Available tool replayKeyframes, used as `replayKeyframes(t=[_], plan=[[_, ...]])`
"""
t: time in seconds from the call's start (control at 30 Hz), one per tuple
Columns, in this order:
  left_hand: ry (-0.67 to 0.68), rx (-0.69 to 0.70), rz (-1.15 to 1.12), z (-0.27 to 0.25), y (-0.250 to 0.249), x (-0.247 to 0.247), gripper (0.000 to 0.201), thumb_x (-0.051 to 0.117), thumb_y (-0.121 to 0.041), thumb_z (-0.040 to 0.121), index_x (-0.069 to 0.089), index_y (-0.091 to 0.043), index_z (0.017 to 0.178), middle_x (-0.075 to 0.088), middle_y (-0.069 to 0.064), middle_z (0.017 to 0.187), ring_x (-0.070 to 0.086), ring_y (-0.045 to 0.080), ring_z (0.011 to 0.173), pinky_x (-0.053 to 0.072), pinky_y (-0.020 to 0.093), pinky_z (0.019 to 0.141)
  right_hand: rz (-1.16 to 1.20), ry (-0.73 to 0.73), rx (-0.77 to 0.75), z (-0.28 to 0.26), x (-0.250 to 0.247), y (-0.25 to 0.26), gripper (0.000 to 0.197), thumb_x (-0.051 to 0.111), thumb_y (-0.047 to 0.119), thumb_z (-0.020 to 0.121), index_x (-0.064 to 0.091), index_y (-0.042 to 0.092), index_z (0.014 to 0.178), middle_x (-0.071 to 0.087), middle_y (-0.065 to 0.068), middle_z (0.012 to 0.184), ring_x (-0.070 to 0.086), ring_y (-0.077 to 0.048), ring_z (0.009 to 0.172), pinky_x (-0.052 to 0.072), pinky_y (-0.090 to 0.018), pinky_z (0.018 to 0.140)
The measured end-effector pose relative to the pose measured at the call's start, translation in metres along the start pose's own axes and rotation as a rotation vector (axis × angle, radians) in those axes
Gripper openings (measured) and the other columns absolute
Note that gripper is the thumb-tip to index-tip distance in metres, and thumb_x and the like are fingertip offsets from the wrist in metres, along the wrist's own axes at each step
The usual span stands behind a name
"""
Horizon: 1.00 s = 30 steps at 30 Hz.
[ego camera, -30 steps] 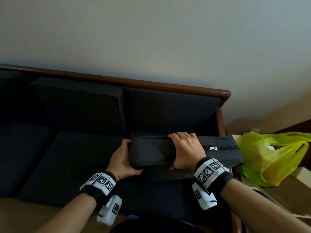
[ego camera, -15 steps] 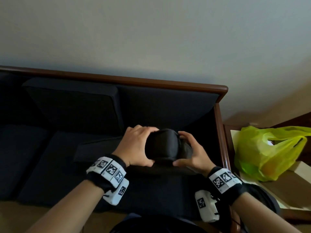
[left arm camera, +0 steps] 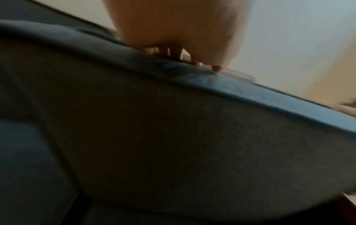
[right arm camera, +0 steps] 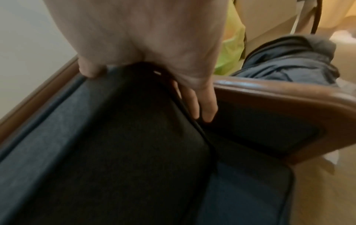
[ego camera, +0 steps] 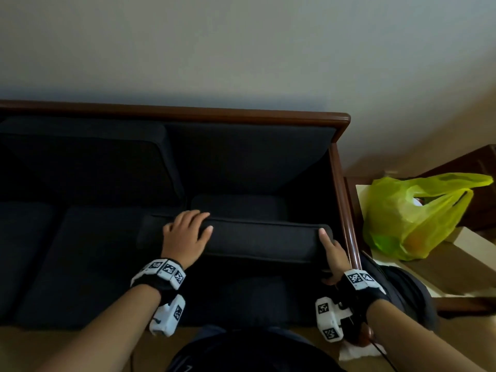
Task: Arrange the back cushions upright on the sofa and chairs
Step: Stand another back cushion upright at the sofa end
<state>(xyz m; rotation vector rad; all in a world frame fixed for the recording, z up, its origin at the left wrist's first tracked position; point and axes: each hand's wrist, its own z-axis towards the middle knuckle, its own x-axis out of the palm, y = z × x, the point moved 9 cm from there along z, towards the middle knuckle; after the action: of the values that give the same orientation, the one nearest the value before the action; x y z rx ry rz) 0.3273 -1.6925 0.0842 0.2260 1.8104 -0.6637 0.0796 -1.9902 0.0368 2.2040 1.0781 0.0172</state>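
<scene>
A dark back cushion stands on its long edge across the right seat of the sofa. My left hand grips it near the left end, fingers curled over the top edge. My right hand holds the right end beside the wooden armrest, thumb on top and fingers down the end face. The wrist views show the cushion's dark fabric close up. Another back cushion leans upright against the backrest to the left.
The backrest panel behind the held cushion is bare. A yellow-green plastic bag sits on a side table right of the armrest. A dark garment lies over the armrest's outer side. Seat cushions stretch leftward.
The cushion has turned from end-on towards me to crosswise on the seat. My hands have spread apart, the right one sliding to the end by the armrest.
</scene>
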Motion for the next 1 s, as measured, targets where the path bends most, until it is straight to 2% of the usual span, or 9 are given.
replayKeyframes(t=[0.07,0.2,0.37,0.47,0.6,0.7,0.8,0.9,1.0], plan=[[-0.025,-0.128,-0.026,-0.006,0.045,-0.009,0.053,0.034,-0.051,0.094,0.055,-0.029,0.137,0.049,-0.002,0.147,0.035,0.022,0.143,0.030,0.058,0.105,0.025,-0.033,0.072,0.002,0.005,-0.008,0.111,0.057,0.086,0.066,0.035,0.016,0.149,0.048,-0.013,0.142,0.051,-0.044,0.122,0.045,-0.061,0.097],[-0.014,-0.227,-0.072,-0.004,0.082,-0.021,0.036,0.043,-0.042,0.102,0.053,-0.035,0.136,0.042,-0.008,0.151,0.023,0.019,0.147,0.024,0.058,0.110,0.044,-0.029,0.165,-0.006,0.006,-0.003,0.094,0.044,0.081,0.081,0.036,0.018,0.151,0.043,-0.014,0.150,0.045,-0.049,0.128,0.040,-0.058,0.094],[-0.014,-0.477,-0.467,0.008,0.125,-0.025,0.036,0.047,-0.047,0.099,0.062,-0.021,0.119,0.053,0.009,0.134,0.051,0.033,0.125,0.036,0.046,0.102,0.033,0.044,0.225,-0.006,0.003,0.004,0.121,0.054,0.096,0.054,0.032,0.029,0.153,0.035,-0.015,0.157,0.041,-0.048,0.134,0.027,-0.074,0.107],[-0.019,-0.573,-0.585,0.007,0.129,-0.022,0.040,0.053,-0.041,0.099,0.062,-0.007,0.119,0.055,0.016,0.128,0.052,0.035,0.122,0.036,0.037,0.095,-0.002,0.060,0.252,0.000,0.003,0.003,0.109,0.055,0.086,0.069,0.029,0.024,0.154,0.038,-0.013,0.155,0.036,-0.042,0.140,0.022,-0.067,0.112],[-0.091,-0.738,-0.720,-0.018,0.135,-0.004,0.039,0.064,-0.046,0.090,0.058,-0.016,0.115,0.055,0.012,0.125,0.056,0.035,0.117,0.042,0.039,0.090,0.012,0.027,0.326,0.062,-0.016,-0.057,0.135,0.072,0.089,0.024,0.050,0.017,0.135,0.062,-0.021,0.123,0.061,-0.045,0.107,0.044,-0.062,0.095],[-0.041,-0.985,-0.882,-0.051,0.152,0.022,0.074,0.073,-0.062,0.073,0.049,-0.023,0.131,0.054,0.008,0.121,0.055,0.037,0.115,0.045,0.046,0.097,-0.026,0.015,0.405,-0.021,0.001,-0.016,0.064,0.061,0.067,0.079,0.056,0.006,0.099,0.061,-0.018,0.092,0.055,-0.035,0.078,0.034,-0.041,0.083],[0.146,-1.138,-1.061,-0.066,0.158,0.046,0.092,0.080,-0.068,0.052,0.051,-0.026,0.129,0.060,0.011,0.121,0.059,0.040,0.110,0.049,0.060,0.092,0.055,-0.035,0.401,-0.042,0.004,-0.011,0.040,0.056,0.045,0.091,0.056,0.005,0.088,0.057,-0.014,0.080,0.050,-0.032,0.070,0.031,-0.038,0.073],[0.193,-1.189,-1.154,-0.066,0.159,0.054,0.092,0.085,-0.057,0.048,0.056,-0.022,0.128,0.065,0.016,0.118,0.063,0.041,0.104,0.053,0.058,0.084,0.203,-0.052,0.374,-0.009,-0.004,-0.038,0.062,0.072,0.044,0.066,0.064,0.002,0.111,0.068,-0.020,0.092,0.065,-0.036,0.082,0.051,-0.038,0.075],[0.105,-1.176,-1.181,-0.056,0.155,0.049,0.077,0.084,-0.041,0.057,0.060,-0.016,0.125,0.067,0.021,0.113,0.066,0.043,0.098,0.055,0.056,0.083,0.277,-0.161,0.310,0.045,-0.020,-0.063,0.097,0.074,0.040,0.037,0.059,0.006,0.127,0.067,-0.023,0.111,0.065,-0.042,0.098,0.051,-0.054,0.091]])
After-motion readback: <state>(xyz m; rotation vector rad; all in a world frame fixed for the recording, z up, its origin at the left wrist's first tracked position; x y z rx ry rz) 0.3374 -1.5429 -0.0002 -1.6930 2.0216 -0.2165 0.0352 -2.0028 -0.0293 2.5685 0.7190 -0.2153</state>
